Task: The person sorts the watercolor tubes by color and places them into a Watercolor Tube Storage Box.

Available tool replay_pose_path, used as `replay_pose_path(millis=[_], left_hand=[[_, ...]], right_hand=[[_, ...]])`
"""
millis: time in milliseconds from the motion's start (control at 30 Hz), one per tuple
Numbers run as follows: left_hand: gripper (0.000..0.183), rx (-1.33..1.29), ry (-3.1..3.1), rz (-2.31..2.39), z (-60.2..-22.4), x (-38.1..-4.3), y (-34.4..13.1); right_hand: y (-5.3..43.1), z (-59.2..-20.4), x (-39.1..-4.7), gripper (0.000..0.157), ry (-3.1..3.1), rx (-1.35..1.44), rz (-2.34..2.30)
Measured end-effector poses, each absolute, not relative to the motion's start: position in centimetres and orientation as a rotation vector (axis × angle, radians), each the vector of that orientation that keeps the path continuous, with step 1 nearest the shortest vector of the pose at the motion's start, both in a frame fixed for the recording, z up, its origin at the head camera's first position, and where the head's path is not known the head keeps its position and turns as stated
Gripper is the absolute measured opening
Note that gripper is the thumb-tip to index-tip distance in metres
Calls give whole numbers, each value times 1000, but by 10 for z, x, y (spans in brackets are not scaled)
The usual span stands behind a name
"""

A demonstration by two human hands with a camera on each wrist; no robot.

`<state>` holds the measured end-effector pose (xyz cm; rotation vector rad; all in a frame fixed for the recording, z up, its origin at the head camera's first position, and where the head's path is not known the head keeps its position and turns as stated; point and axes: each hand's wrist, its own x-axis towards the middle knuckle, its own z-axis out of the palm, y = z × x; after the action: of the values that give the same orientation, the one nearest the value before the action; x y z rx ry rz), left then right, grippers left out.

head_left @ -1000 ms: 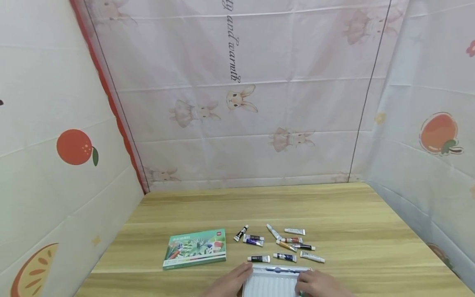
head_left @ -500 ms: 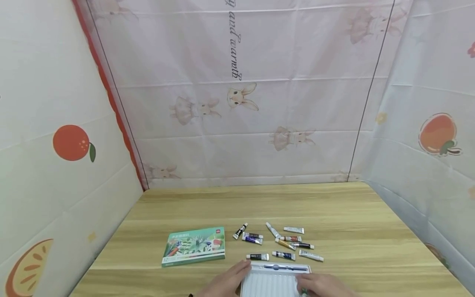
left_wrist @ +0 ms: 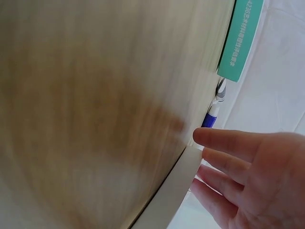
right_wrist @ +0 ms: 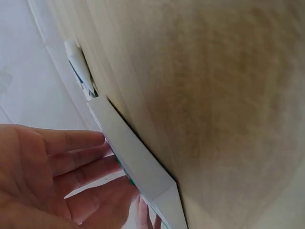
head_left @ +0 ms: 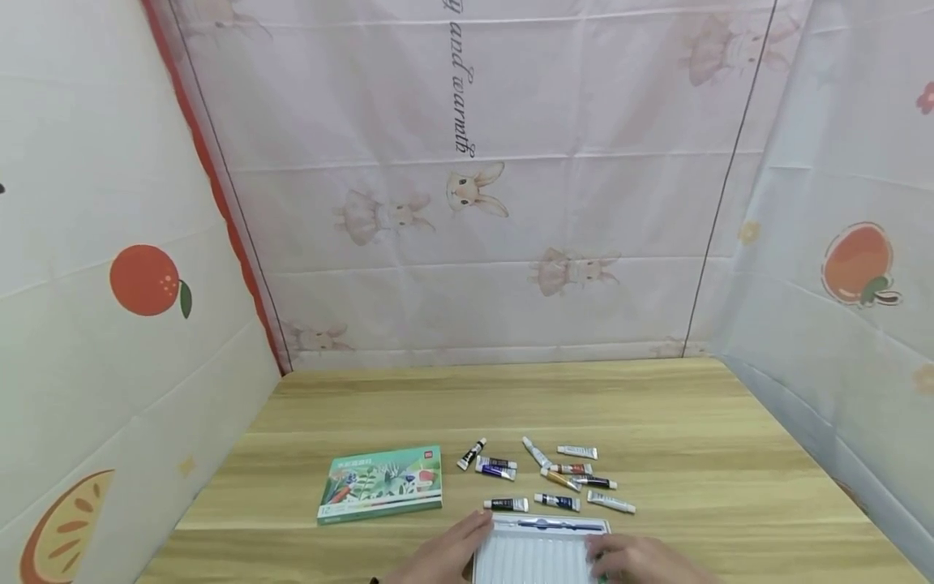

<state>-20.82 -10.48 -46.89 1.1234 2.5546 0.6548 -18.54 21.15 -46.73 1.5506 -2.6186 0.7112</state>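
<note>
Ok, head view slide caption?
Left hand and right hand at a white tray; paint tubes beyond, green box at left.

A shallow white tray lies flat on the tabletop, ridged inside facing up, a slim blue paintbrush along its far edge. The left hand touches its left side; a mostly hidden green thing shows by the right hand.

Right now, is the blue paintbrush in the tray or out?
In: the blue paintbrush lies inside the white tray, along its far edge.
</note>
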Motion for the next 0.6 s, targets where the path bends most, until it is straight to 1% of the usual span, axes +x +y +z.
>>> replay_pose_path(millis=[100, 267, 400, 533, 600], left_hand=[[86, 1109, 2553, 675, -468, -209, -105], [86, 1080, 2559, 665, -466, -210, -102], [87, 942, 2513, 723, -463, -204, -100], [87, 980, 2524, 709, -462, -201, -101], [87, 1011, 2514, 701, -462, -201, -103]], right_hand=[[211, -466, -187, 14, -2573, 1561, 640], [210, -467, -189, 14, -2551, 1536, 572], [210, -465, -187, 14, -2633, 1516, 622], [209, -463, -186, 13, -2613, 1542, 665], [207, -460, -187, 12, -2634, 1512, 740]])
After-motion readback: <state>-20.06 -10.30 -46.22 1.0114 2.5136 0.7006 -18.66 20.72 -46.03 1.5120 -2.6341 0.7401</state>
